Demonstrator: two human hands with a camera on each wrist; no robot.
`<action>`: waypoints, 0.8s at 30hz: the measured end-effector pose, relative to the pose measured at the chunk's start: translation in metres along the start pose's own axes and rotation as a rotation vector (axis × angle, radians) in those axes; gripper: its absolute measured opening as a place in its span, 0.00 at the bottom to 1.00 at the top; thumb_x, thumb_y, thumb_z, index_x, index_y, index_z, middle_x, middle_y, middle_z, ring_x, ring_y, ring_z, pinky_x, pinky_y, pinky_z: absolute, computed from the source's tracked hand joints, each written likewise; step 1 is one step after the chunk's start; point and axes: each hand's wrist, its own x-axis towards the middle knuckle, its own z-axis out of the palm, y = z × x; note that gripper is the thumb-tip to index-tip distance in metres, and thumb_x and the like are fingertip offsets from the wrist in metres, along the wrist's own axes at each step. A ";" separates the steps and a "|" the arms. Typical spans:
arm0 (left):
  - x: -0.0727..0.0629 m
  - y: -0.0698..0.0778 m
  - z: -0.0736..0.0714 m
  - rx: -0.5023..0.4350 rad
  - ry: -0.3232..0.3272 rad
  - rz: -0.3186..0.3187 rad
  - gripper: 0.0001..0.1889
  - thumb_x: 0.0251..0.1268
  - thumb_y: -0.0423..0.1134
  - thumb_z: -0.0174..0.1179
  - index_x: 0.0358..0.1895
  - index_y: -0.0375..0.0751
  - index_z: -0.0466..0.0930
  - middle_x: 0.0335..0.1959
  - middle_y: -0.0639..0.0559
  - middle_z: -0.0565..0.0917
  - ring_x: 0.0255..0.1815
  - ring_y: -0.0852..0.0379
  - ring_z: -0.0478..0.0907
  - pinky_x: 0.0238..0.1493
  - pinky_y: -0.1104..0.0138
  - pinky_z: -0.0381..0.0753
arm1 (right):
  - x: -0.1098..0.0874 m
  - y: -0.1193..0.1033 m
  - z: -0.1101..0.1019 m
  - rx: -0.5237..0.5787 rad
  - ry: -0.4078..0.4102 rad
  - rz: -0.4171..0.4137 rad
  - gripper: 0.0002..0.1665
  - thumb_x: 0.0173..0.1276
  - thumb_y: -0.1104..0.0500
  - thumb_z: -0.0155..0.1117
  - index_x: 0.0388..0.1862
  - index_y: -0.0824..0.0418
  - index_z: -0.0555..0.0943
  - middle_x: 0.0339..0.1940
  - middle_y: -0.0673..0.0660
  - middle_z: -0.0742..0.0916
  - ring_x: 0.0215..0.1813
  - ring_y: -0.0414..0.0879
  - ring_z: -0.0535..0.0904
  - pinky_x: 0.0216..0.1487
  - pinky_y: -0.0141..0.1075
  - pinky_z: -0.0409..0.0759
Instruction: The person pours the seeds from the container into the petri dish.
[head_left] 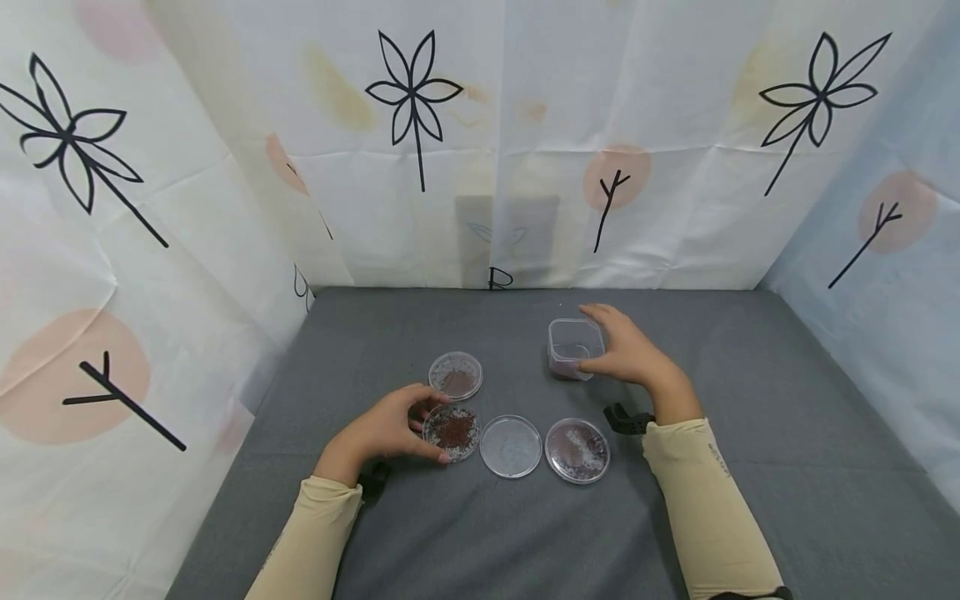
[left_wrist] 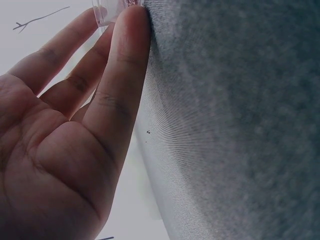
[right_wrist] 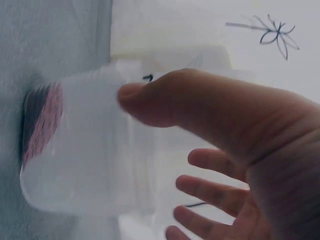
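Note:
My left hand (head_left: 397, 427) holds a clear petri dish (head_left: 455, 433) with reddish-brown grains by its rim, thumb on the near side and fingers on the far side. In the left wrist view, only a sliver of the dish (left_wrist: 111, 11) shows beyond the thumb. At the back right, my right hand (head_left: 628, 354) is spread beside a clear square plastic tub (head_left: 562, 354). The right wrist view shows the thumb in front of the tub (right_wrist: 85, 150) and the other fingers apart from one another. Dark and pinkish contents lie at the tub's bottom.
Behind the held dish sits another petri dish (head_left: 456, 375) with brownish contents. To its right lie a clear round dish or lid (head_left: 511, 447) and a petri dish (head_left: 577, 451) with brown and whitish bits. Patterned cloth (head_left: 480, 233) hangs behind the grey table (head_left: 480, 533).

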 end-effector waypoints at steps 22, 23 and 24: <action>0.002 -0.003 0.001 0.011 0.001 -0.012 0.43 0.43 0.47 0.89 0.68 0.46 0.81 0.60 0.48 0.82 0.55 0.52 0.79 0.58 0.55 0.86 | -0.007 -0.078 0.042 -0.026 -0.343 -0.192 0.49 0.62 0.53 0.84 0.80 0.58 0.72 0.76 0.61 0.76 0.76 0.61 0.74 0.72 0.59 0.76; 0.002 -0.003 0.001 0.012 0.001 -0.012 0.43 0.43 0.48 0.89 0.68 0.47 0.81 0.60 0.48 0.82 0.55 0.52 0.79 0.58 0.55 0.86 | -0.007 -0.080 0.045 -0.033 -0.385 -0.172 0.50 0.61 0.53 0.84 0.79 0.59 0.72 0.76 0.61 0.75 0.76 0.61 0.74 0.72 0.59 0.76; 0.002 -0.003 0.001 0.012 0.001 -0.013 0.43 0.43 0.47 0.89 0.68 0.47 0.81 0.60 0.49 0.82 0.55 0.52 0.79 0.58 0.55 0.86 | -0.008 -0.082 0.048 -0.040 -0.420 -0.155 0.50 0.60 0.54 0.85 0.79 0.59 0.72 0.75 0.61 0.75 0.75 0.60 0.74 0.72 0.58 0.77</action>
